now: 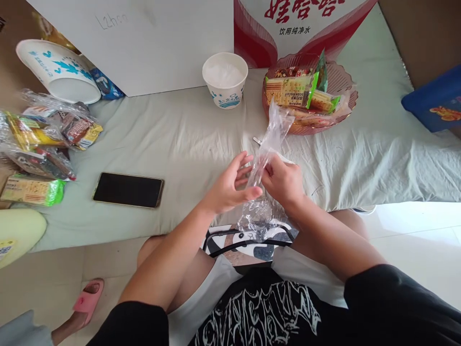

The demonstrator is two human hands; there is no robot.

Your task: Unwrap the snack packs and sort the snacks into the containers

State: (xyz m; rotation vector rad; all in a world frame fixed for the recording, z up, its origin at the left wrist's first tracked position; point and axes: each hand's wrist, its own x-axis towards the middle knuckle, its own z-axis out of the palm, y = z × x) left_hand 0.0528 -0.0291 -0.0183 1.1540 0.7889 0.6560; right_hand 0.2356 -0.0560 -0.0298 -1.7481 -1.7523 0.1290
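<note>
Both my hands meet over the pale green sheet (187,139), holding a clear plastic bag (269,139) between them. My left hand (230,185) pinches the bag's side with thumb and fingers, the other fingers spread. My right hand (283,180) grips the bag from the right. The bag's top stands up toward a pink dish (342,79) filled with green-wrapped biscuit packs (291,91). The bag's lower end hangs crumpled above a panda-print item (248,240) near my lap.
A black phone (127,190) lies flat at left. A paper cup (225,79) stands by a white box (151,43); another cup (57,69) lies tipped. Bagged snacks (43,137) pile at far left. A blue box (435,98) sits right. A pink slipper (88,298) is on the floor.
</note>
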